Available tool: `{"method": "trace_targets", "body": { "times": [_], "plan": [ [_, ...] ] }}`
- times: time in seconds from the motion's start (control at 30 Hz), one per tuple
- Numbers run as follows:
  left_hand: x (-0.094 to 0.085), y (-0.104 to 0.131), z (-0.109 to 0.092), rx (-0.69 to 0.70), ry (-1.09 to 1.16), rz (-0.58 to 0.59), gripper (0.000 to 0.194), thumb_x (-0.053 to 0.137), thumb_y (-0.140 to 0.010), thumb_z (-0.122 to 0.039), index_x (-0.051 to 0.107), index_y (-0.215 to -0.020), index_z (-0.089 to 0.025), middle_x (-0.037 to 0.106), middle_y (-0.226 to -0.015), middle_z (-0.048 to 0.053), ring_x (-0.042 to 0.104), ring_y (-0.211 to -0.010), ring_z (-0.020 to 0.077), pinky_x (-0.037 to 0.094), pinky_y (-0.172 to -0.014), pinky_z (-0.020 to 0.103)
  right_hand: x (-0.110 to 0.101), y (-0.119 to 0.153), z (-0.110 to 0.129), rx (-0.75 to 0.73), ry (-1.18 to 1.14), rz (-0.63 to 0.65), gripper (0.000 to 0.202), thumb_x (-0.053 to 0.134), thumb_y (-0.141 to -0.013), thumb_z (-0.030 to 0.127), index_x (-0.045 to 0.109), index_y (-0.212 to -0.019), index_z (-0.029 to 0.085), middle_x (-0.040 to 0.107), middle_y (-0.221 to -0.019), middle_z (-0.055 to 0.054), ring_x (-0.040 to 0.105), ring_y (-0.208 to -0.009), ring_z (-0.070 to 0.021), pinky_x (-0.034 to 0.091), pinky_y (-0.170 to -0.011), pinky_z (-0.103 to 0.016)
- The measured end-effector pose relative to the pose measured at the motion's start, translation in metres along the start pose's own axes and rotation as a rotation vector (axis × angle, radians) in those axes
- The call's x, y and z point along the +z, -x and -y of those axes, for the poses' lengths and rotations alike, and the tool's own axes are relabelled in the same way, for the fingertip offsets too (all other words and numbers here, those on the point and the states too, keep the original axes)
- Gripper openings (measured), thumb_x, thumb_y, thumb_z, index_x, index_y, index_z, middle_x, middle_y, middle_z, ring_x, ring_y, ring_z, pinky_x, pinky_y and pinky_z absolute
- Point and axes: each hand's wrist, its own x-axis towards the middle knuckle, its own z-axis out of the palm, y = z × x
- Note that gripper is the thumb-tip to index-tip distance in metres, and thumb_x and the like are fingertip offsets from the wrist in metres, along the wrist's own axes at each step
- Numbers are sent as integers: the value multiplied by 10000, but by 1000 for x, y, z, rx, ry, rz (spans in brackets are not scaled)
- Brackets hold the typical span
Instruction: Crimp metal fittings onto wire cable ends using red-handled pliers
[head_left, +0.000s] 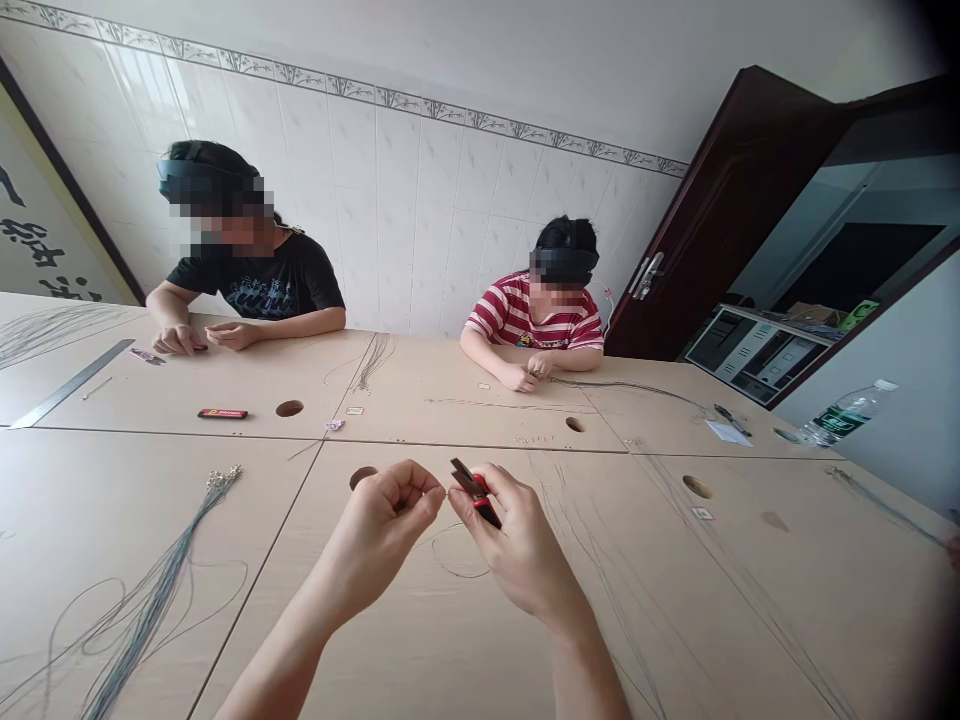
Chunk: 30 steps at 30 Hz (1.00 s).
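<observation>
My left hand (397, 520) is closed in a pinch, thumb and forefinger meeting at a thin cord whose end is too small to see clearly. A loop of thin cord (459, 575) shows below and between the hands. Just to the right, my right hand (517, 535) is wrapped round small pliers (476, 490) with red and black handles. Their dark jaws point up and left, standing apart with nothing visible between them. The right thumb tip nearly touches the left fingertips. Both hands are above the wooden table (390, 650).
Left lies a bundle of grey-green cords (161, 590) with metal ends; loose cords (600, 560) stretch along the right. Two people sit opposite, working with their hands. A red-black box cutter (223, 413), metal ruler (75, 382), water bottle (847, 412) and round table holes surround the work.
</observation>
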Motion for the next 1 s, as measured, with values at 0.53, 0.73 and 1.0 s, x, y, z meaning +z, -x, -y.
{"method": "trace_targets", "body": {
  "times": [0.53,0.73,1.0],
  "plan": [
    [28,4,-4,92,124,-365,241,591,-825,-391,579,-696,-187,483,-568,-35,293,-490,91,235,-436,206,12,3,2,18,-17,-95,210,477,-926,361,442,-777,217,529,-764,-6,488,-719,-161,371,-605,-261],
    [25,5,-5,109,175,-368,259,612,-825,-415,596,-726,-176,530,-608,-19,331,-512,89,267,-460,209,12,2,6,41,-122,-93,227,498,-925,396,477,-794,212,516,-728,16,448,-633,-123,373,-571,-241],
    [27,6,-5,117,128,-347,250,599,-830,-400,591,-712,-179,521,-619,-16,322,-510,89,255,-442,210,5,3,4,-89,-92,-209,131,532,-922,338,532,-859,223,582,-805,6,526,-755,-138,438,-716,-252]
  ]
}}
